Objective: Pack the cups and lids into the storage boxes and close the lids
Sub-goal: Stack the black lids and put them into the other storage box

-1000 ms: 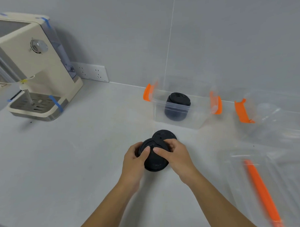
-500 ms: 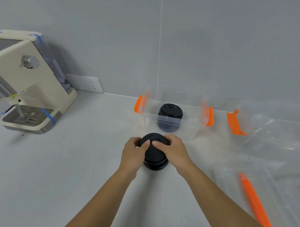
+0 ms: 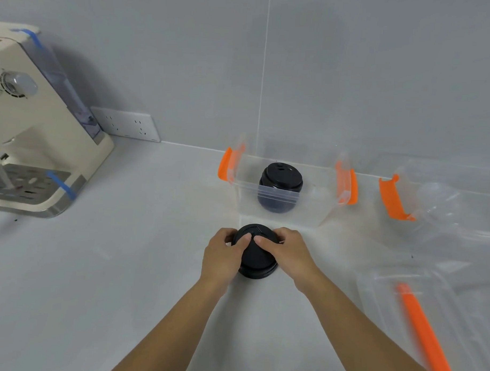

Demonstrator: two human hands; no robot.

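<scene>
Lids (image 3: 256, 258) half-hidden under hands (image 3: 259, 251)

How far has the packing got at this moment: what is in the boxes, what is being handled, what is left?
Done: one black stack of lids stands inside the open clear storage box. In hand: the left hand and right hand both grip a second stack of black lids on the counter before that box. Left: this stack goes in, and the loose box lid shows closing has not begun.
</scene>
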